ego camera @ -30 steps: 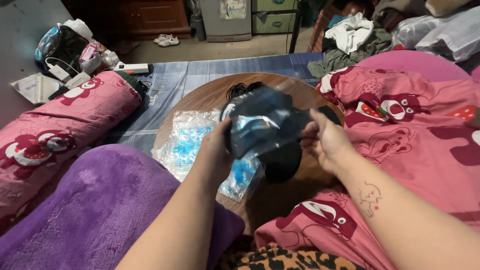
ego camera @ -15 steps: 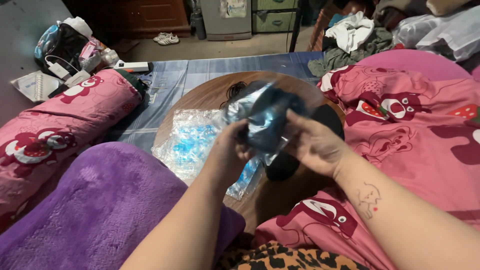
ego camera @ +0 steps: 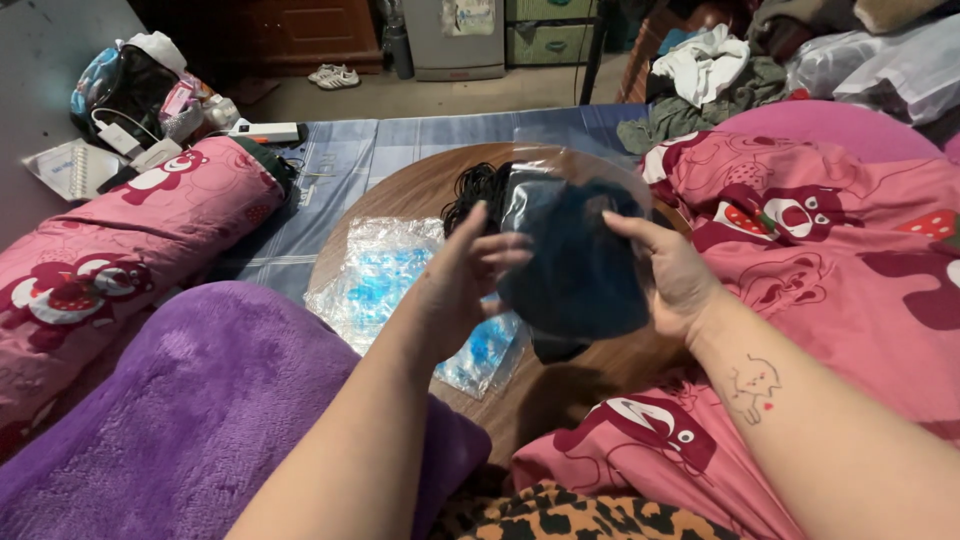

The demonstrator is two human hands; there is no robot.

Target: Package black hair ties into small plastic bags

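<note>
One head-worn camera is looking down and forward, close over the round wooden surface (ego camera: 400, 195) at frame centre, with the floor receding toward the top.

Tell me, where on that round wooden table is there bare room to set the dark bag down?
Bare wood shows along the round table's far-left rim, between the black cords and the clear packets, and at the near edge beneath the dark bag beside the pink blanket. The middle is crowded: packets, both hands.
</note>
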